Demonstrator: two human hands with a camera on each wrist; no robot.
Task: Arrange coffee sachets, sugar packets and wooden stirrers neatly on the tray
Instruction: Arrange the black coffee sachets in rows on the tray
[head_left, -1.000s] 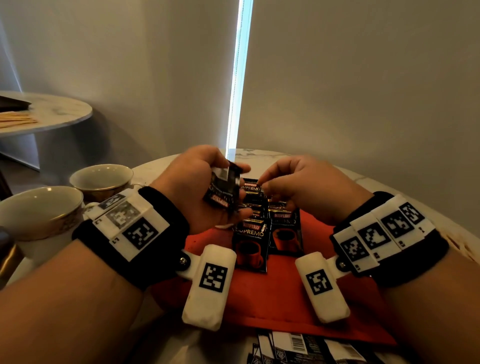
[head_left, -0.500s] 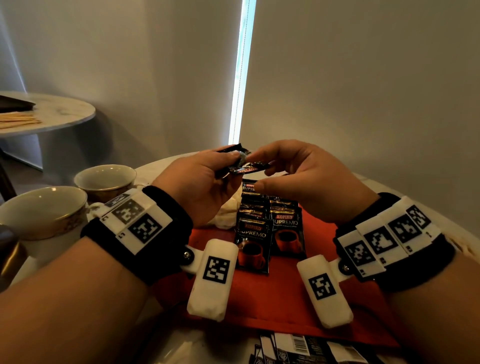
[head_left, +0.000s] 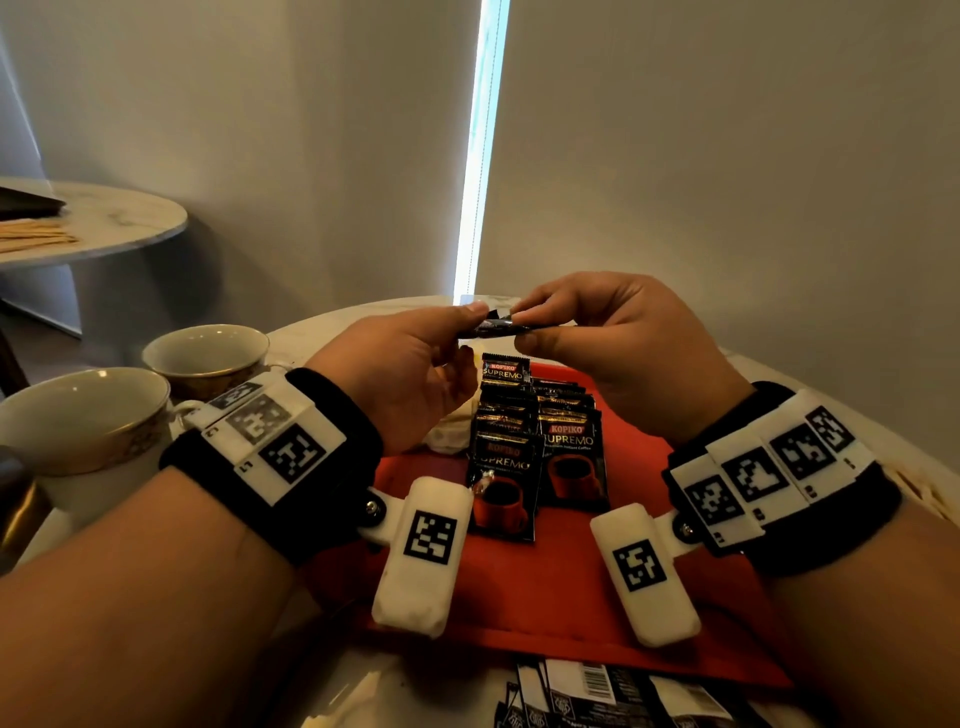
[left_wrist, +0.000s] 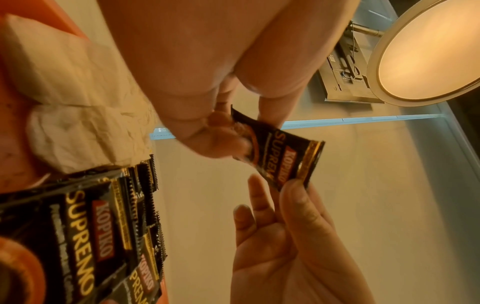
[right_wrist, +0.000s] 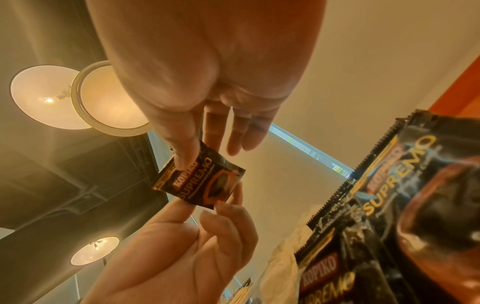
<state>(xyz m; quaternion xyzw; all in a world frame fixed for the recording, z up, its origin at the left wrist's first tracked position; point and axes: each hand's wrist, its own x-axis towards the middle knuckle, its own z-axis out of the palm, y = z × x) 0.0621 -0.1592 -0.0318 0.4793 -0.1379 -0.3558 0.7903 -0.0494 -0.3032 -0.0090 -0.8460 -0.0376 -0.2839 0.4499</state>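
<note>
Sachet (head_left: 493, 328), pinched flat at one end by the left hand (head_left: 410, 374) and at the other by the right hand (head_left: 618, 353), hangs between their fingertips above the rows (head_left: 524, 441) on the tray (head_left: 571, 597); lower it label-up, edges squared to the rows.

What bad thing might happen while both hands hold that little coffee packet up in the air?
The left hand and right hand only pinch the ends of the held sachet, so it may slip and fall.

It hangs over the neat rows of sachets on the red tray; a drop might knock them crooked.

Two teacups stand close by the left forearm, so a wide swing might bump them.
</note>
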